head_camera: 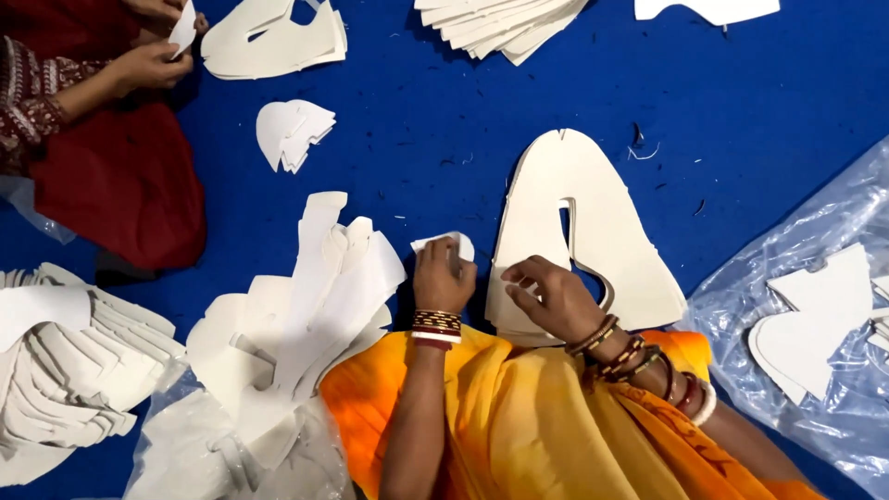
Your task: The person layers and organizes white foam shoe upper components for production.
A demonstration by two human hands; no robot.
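Note:
My left hand point(443, 278) is closed around a small white cut piece point(459, 244) just above my lap. My right hand point(551, 296) rests with curled fingers on the lower edge of a large white arch-shaped cut-out stack point(602, 204) lying on the blue cloth point(444, 111). Both wrists carry bangles. An orange garment point(519, 417) covers my lap below both hands.
A heap of white cut pieces point(306, 306) lies left of my hand over clear plastic. Another stack point(65, 370) sits far left. A person in red point(111, 139) handles a piece at top left. More stacks point(500, 23) lie above. A plastic bag of pieces point(815, 324) is right.

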